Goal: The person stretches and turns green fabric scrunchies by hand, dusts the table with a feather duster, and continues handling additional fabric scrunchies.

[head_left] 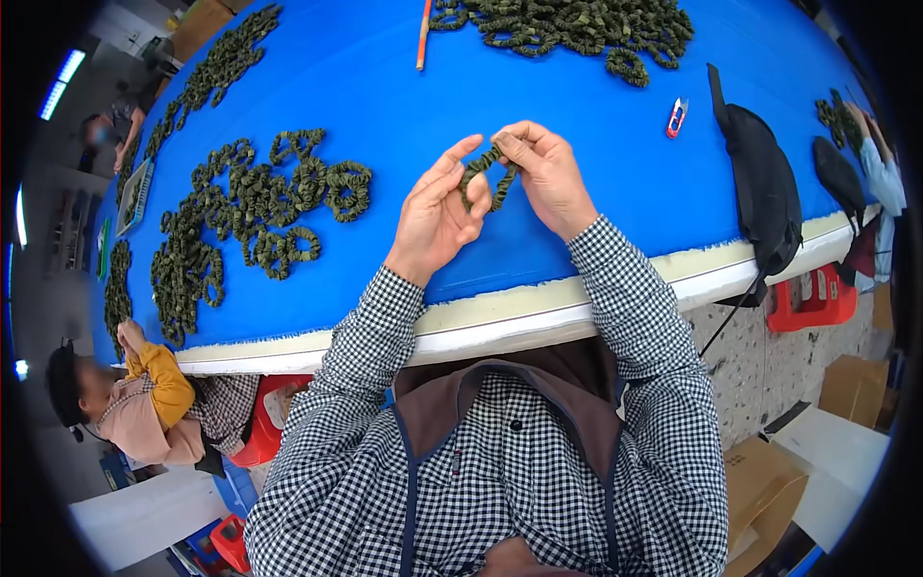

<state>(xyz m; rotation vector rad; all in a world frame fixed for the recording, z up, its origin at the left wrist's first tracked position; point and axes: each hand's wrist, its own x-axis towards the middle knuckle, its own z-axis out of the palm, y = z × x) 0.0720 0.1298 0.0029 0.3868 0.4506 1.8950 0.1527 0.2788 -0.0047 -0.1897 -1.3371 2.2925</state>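
Note:
A dark green scrunchie [502,188] is stretched between my hands above the blue tabletop. My right hand [547,176] pinches its upper end between thumb and fingertips. The band's left side lies against the fingers of my left hand [440,207], which are partly curled, with the thumb inside or behind the loop. On the table to the left lies a large loose pile of similar green scrunchies [255,197]. Another pile [577,27] lies at the far side, beyond my hands.
Red-handled snips [677,118] and a black bag [760,178] lie to the right. An orange stick [423,37] is at the far side. A co-worker [144,404] sits at the left; another person's arm [880,168] reaches in at the right. The table's near edge [500,317] runs before me.

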